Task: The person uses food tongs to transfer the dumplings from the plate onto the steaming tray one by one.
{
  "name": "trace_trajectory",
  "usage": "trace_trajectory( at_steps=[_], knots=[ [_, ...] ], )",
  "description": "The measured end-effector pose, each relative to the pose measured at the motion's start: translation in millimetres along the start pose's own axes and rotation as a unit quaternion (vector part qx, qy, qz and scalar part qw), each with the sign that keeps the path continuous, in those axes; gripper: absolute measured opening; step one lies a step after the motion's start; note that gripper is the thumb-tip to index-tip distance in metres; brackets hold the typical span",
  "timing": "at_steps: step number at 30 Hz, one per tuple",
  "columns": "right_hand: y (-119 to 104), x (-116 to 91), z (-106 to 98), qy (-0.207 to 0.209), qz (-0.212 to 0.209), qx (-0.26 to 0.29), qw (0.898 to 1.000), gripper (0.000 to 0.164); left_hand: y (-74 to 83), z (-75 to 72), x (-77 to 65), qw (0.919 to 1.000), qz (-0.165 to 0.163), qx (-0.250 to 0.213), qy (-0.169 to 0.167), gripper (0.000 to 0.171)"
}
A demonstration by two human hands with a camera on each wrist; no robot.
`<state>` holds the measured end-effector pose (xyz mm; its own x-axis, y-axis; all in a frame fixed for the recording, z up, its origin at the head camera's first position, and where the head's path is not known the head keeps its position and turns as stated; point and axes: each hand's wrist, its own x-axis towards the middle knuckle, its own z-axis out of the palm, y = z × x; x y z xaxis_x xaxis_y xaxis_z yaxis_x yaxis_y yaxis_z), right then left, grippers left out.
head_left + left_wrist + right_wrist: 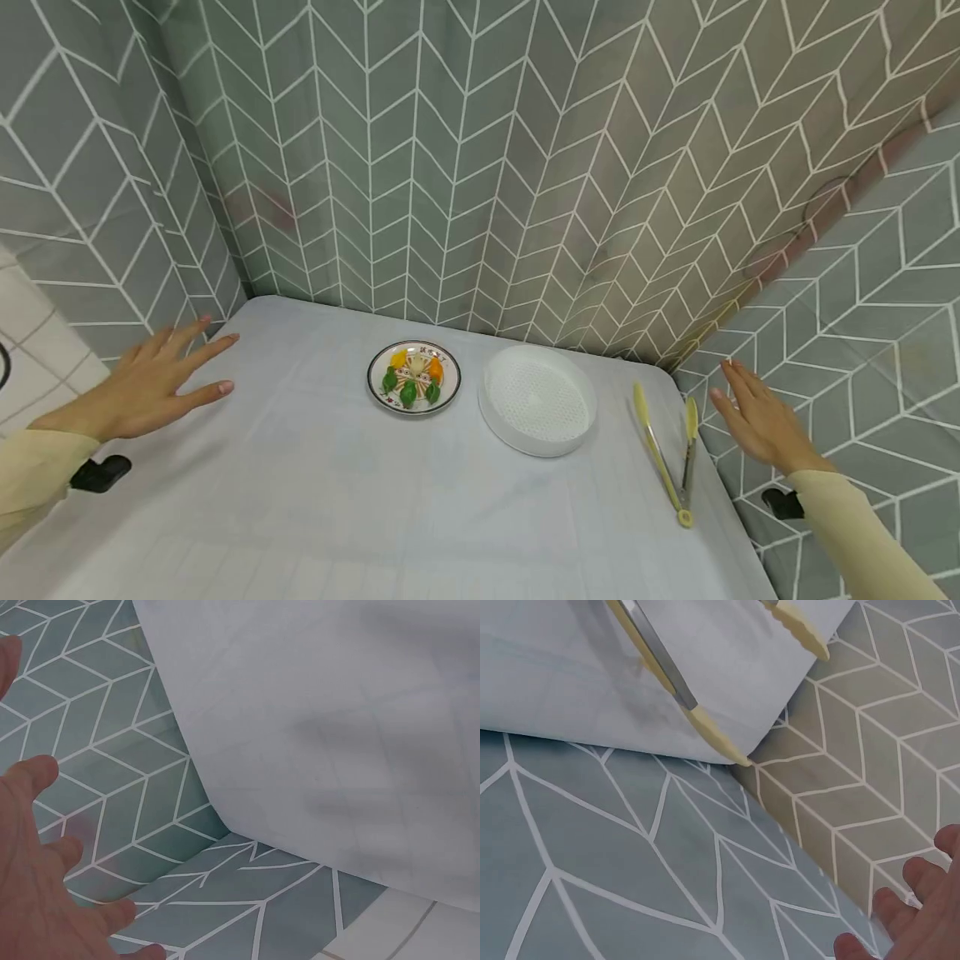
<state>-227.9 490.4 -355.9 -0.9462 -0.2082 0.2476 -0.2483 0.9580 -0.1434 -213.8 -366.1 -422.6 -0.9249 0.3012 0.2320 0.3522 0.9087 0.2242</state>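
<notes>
My left hand [161,379] hovers over the table's left edge, its fingers spread and nothing in it. On the far right my right hand [767,419] hangs in the air just past the table's edge, fingers straight, holding nothing. Nearest to it lie the tongs [663,467], yellow-tipped with metal arms, spread apart on the cloth; their tips [716,735] also show in the right wrist view. A round white plastic basket [536,400] with a perforated base stands left of the tongs. Beside that is a patterned plate [380,397] bearing several small green, yellow and orange vegetable-like pieces.
A white cloth covers the table [360,508]. Grey herringbone curtains [450,167] hang behind it and on both sides. White tiles [45,342] show past the left edge. Black straps with cameras [101,473] sit at both wrists.
</notes>
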Motion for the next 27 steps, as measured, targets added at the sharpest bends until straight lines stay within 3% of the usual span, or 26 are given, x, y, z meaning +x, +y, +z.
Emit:
trace_trajectory(
  at_steps=[7,13,17,22,27],
  knots=[
    [6,1,12,0.004,-0.002,0.025,1.000,0.066,5.2,7.2,10.0,0.9998,-0.011,-0.019,-0.005,0.079],
    [1,-12,40,-0.022,0.037,0.054,0.998,0.071,21.4,24.5,40.6,0.9992,-0.026,-0.028,0.014,0.073],
    [5,-46,67,-0.005,0.079,0.053,0.995,0.077,37.7,48.2,67.5,0.9954,-0.042,-0.080,0.030,0.066],
    [14,-75,99,0.044,0.129,0.044,0.990,0.081,59.0,85.2,95.5,0.9819,-0.087,-0.162,0.045,0.058],
    [10,-86,107,0.021,0.172,0.094,0.980,0.085,93.6,132.6,125.7,0.9642,-0.132,-0.223,0.058,0.053]
  ],
)
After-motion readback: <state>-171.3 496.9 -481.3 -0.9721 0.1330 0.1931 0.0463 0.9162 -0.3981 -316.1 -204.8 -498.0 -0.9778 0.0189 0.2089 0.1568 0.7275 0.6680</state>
